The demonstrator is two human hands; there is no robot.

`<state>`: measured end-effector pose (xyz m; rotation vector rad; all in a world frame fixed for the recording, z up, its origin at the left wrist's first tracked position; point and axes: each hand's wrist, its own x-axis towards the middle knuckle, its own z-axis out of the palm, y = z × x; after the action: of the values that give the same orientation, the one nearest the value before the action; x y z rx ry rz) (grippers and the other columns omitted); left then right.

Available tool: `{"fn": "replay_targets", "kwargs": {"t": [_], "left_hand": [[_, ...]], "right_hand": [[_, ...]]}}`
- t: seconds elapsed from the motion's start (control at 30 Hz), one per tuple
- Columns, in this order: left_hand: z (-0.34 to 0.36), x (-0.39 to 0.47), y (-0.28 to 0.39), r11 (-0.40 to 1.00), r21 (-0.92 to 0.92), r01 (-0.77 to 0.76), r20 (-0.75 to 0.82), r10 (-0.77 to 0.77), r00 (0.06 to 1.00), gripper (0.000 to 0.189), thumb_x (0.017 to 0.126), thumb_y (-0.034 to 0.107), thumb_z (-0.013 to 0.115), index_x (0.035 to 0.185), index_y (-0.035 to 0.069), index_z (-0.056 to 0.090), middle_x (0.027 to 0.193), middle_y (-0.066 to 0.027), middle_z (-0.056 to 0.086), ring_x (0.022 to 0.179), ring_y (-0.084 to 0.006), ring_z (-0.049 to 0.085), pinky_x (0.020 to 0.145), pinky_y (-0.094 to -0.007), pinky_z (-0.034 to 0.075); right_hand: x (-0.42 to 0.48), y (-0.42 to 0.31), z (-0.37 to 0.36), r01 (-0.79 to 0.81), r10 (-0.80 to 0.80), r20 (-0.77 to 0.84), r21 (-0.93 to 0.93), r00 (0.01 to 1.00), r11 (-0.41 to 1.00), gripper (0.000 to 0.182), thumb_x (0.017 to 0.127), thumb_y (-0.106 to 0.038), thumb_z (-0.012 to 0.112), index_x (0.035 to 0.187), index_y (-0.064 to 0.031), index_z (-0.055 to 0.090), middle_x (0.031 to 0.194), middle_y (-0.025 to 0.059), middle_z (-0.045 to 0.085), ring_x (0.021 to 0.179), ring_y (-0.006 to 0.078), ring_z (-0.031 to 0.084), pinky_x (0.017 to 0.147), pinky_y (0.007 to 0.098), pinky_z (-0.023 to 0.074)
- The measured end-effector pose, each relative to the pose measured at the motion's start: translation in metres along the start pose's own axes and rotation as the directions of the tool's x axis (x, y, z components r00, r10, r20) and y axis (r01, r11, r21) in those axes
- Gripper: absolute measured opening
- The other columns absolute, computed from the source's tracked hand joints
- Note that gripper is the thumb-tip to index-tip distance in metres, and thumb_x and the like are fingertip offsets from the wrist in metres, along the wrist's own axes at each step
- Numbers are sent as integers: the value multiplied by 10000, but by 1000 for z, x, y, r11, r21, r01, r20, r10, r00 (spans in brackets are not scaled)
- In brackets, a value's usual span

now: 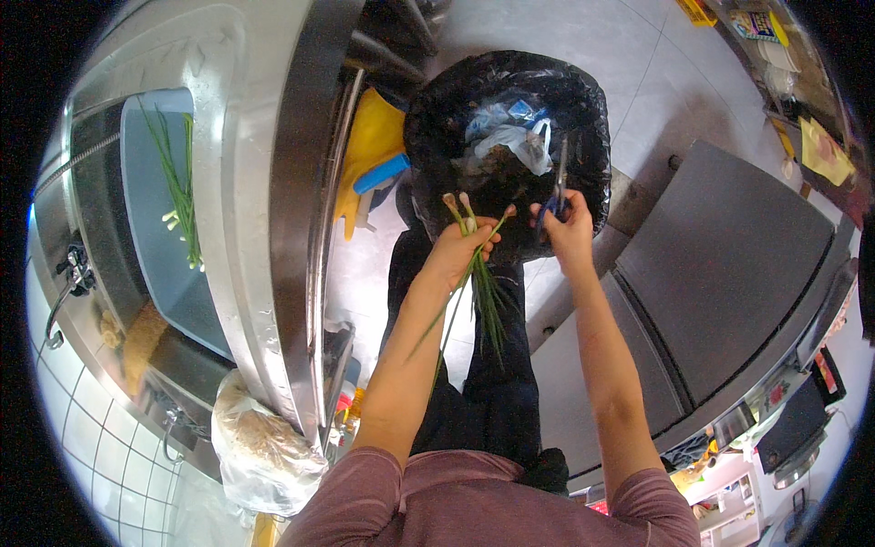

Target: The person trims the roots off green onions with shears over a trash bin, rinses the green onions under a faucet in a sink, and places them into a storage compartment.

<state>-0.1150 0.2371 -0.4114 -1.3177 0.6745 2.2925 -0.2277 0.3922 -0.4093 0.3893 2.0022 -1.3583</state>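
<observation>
My left hand [466, 247] is closed around a small bunch of spring onions [487, 301]. Their root ends stick out past my fingers, one at a slant to the right, and the green leaves hang back towards me. In my right hand [569, 222] is a pair of scissors [562, 171] with dark blue handles, its blades pointing away from me. Both hands are over the near part of a bin lined with a black plastic bag [598, 102]. Crumpled plastic bags [513, 140] lie inside it. More spring onions [179, 198] rest in a light blue basin [160, 273] at the left.
The basin stands in a steel sink [236, 239]. A yellow rubber glove [369, 137] and a blue-handled item [381, 174] hang beside the counter. A filled clear plastic bag [263, 444] sits at the counter's near end. A grey refrigerator [731, 267] stands at my right.
</observation>
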Motion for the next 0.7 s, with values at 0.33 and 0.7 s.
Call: {"fn": "replay_targets", "kwargs": {"t": [0.33,0.7], "left_hand": [[10,-1,5,997,20,-73,54,72,996,263,818,30,576,1073,-23,536,942,-102,622,780,-170,581,686,-256,458],[10,-1,11,983,151,-105,-58,115,992,262,754,47,658,984,-22,552,821,-94,613,733,-184,588,668,-285,462]], "right_hand": [[-18,6,30,-138,112,136,204,984,969,297,738,-18,694,958,-45,496,806,40,603,712,99,571,599,245,460],[-3,16,7,110,-123,73,162,990,981,338,733,41,670,977,-56,457,857,71,632,791,138,591,730,247,464]]}}
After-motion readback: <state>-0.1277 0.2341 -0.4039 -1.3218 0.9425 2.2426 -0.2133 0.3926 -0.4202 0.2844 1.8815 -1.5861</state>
